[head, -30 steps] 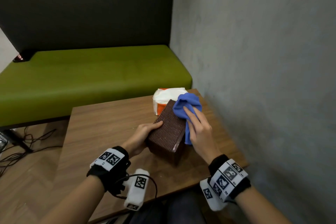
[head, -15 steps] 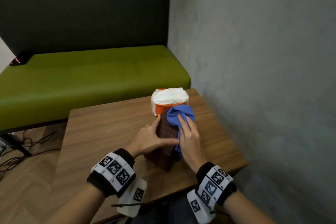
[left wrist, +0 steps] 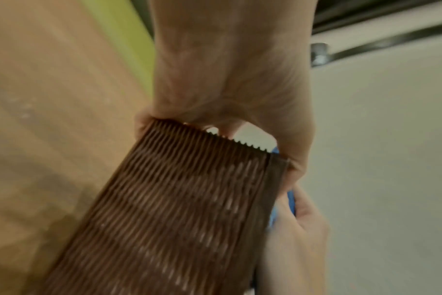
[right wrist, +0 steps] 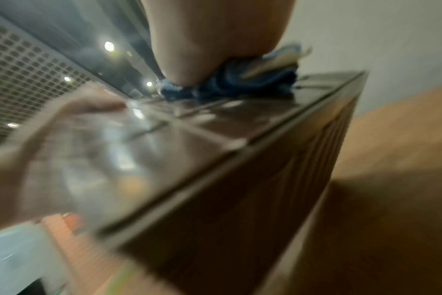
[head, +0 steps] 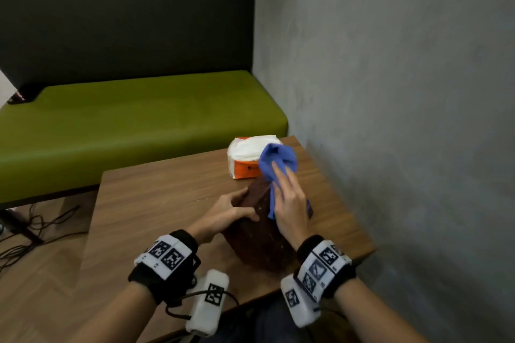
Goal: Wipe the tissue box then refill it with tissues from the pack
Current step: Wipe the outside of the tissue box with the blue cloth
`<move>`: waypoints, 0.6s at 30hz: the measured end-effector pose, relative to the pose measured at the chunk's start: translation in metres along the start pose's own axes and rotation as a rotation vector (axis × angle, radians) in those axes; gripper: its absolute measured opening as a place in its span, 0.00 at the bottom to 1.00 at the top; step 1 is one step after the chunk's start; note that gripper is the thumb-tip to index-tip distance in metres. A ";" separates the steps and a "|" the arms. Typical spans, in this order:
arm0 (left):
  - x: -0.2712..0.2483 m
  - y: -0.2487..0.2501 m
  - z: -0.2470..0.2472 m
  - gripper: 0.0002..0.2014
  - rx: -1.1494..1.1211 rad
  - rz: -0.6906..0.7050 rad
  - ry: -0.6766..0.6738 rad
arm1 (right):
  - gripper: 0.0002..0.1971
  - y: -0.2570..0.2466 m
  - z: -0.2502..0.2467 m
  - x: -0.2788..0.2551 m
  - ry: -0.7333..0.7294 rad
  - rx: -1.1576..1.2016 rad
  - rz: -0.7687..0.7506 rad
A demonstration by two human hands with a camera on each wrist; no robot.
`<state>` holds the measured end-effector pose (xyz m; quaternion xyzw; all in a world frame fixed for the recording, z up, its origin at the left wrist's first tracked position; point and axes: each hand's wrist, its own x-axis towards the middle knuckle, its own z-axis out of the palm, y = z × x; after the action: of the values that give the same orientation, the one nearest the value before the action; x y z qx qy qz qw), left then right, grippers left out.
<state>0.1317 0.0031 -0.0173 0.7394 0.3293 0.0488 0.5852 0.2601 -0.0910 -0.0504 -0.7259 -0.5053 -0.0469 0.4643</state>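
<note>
A dark brown ribbed tissue box (head: pixel 259 239) stands on the wooden table (head: pixel 156 192), turned on its side. My left hand (head: pixel 231 211) grips its left edge, thumb over the top; in the left wrist view the ribbed box (left wrist: pixel 179 215) fills the frame under the hand (left wrist: pixel 230 83). My right hand (head: pixel 287 203) presses a blue cloth (head: pixel 276 161) flat against the box's smooth face, fingers straight. The right wrist view shows the cloth (right wrist: pixel 240 83) under the palm on the glossy box (right wrist: pixel 240 159). An orange and white tissue pack (head: pixel 248 157) lies behind the box.
A grey wall (head: pixel 390 120) runs close along the table's right side. A green bench (head: pixel 125 125) stands behind the table. Cables (head: pixel 36 220) lie on the wooden floor at the left.
The box has turned from lying at an angle toward standing end-on to me. My left hand moved from its side to grip its top edge, and my right hand slid the cloth up its face.
</note>
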 end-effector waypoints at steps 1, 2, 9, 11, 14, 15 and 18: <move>-0.001 0.000 -0.001 0.29 -0.066 0.010 0.005 | 0.21 -0.005 0.002 -0.008 -0.073 -0.027 -0.035; -0.001 0.000 -0.003 0.22 -0.115 0.032 0.009 | 0.22 -0.009 0.004 -0.018 -0.151 -0.063 -0.083; -0.001 -0.016 -0.002 0.41 -0.298 0.001 -0.019 | 0.24 0.010 -0.003 0.005 -0.125 -0.148 -0.018; -0.002 -0.019 0.001 0.43 -0.337 0.013 0.005 | 0.23 0.002 0.001 0.005 -0.089 -0.129 0.015; 0.000 -0.022 0.001 0.23 -0.410 0.025 0.120 | 0.24 -0.020 0.013 -0.026 -0.171 -0.159 -0.148; 0.000 -0.024 0.000 0.20 -0.424 0.033 0.135 | 0.24 -0.022 0.013 -0.033 -0.204 -0.187 -0.185; -0.004 -0.029 -0.003 0.35 -0.457 0.053 0.092 | 0.24 -0.009 0.007 -0.020 -0.213 -0.241 -0.122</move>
<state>0.1147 0.0065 -0.0414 0.5933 0.3164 0.1711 0.7202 0.2409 -0.0995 -0.0593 -0.7452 -0.5855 -0.0583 0.3139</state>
